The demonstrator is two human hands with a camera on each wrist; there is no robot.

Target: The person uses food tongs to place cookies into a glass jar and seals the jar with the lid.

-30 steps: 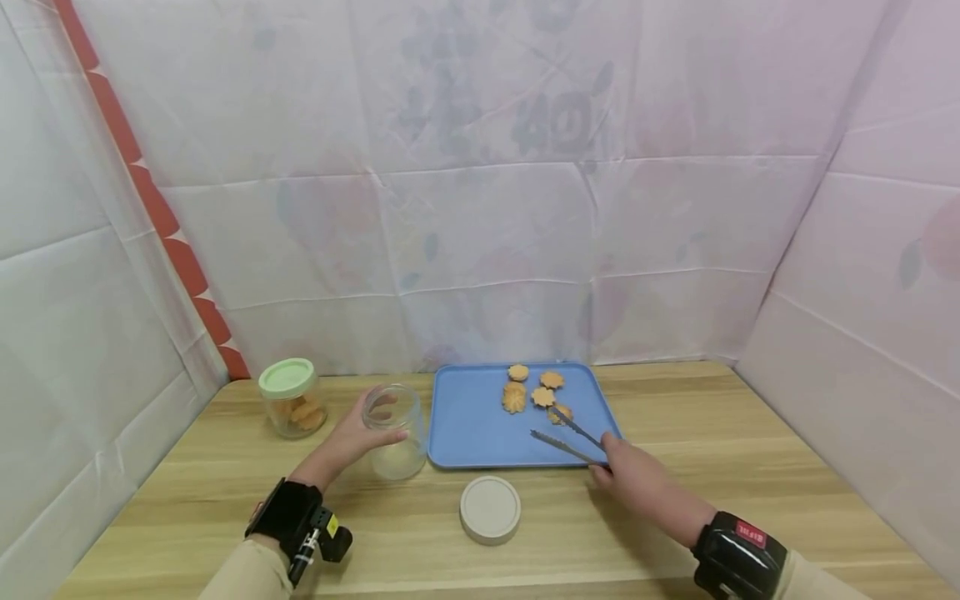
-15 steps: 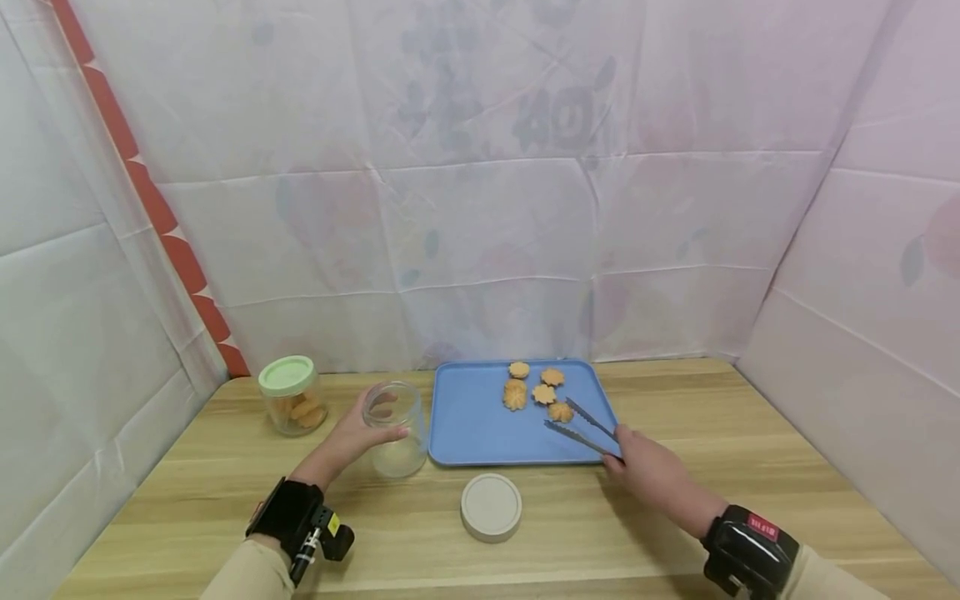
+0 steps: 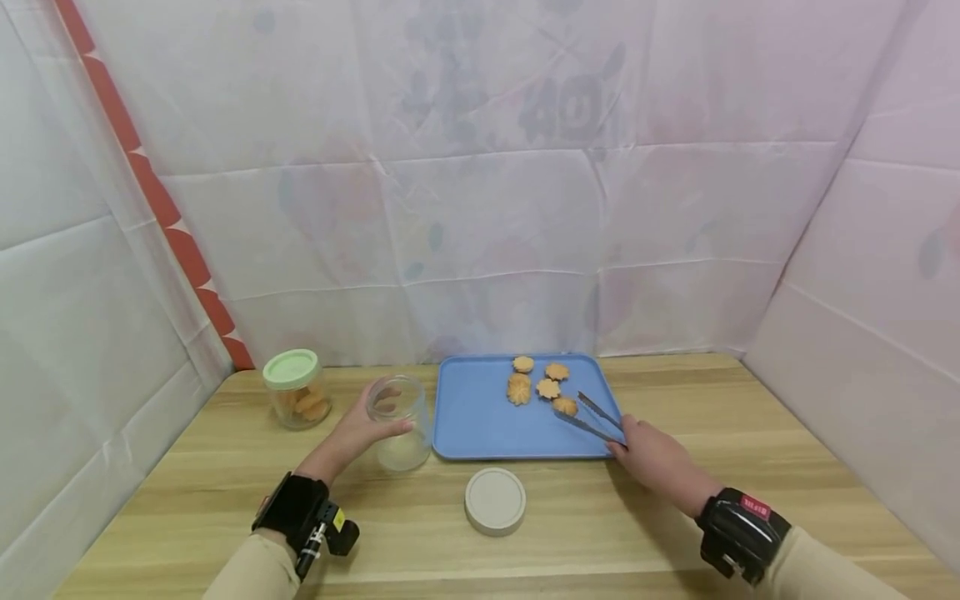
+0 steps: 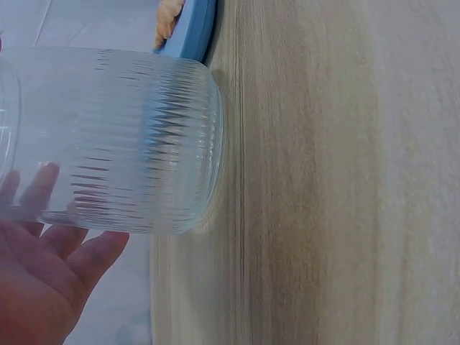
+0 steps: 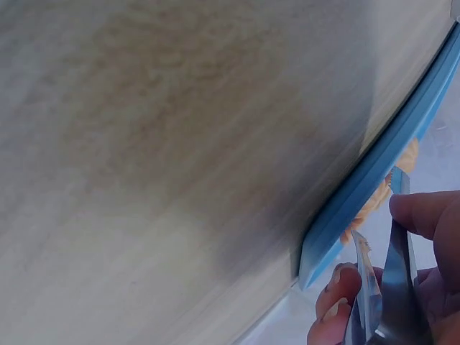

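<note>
At centre frame the right hand (image 3: 651, 454) grips metal tongs (image 3: 592, 417) whose tips flank a cookie (image 3: 566, 406) on the blue tray (image 3: 480, 425); too hard a squeeze could crumble it. The left hand (image 3: 352, 433) holds the open glass jar (image 3: 399, 421) left of the tray.

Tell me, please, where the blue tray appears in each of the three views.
Head view: blue tray lies at centre, beyond the white lid.
Left wrist view: only its edge shows at the top, behind the glass jar.
Right wrist view: its corner rises at the right, beside the tongs.
Shared landmark: the wooden table.
</note>
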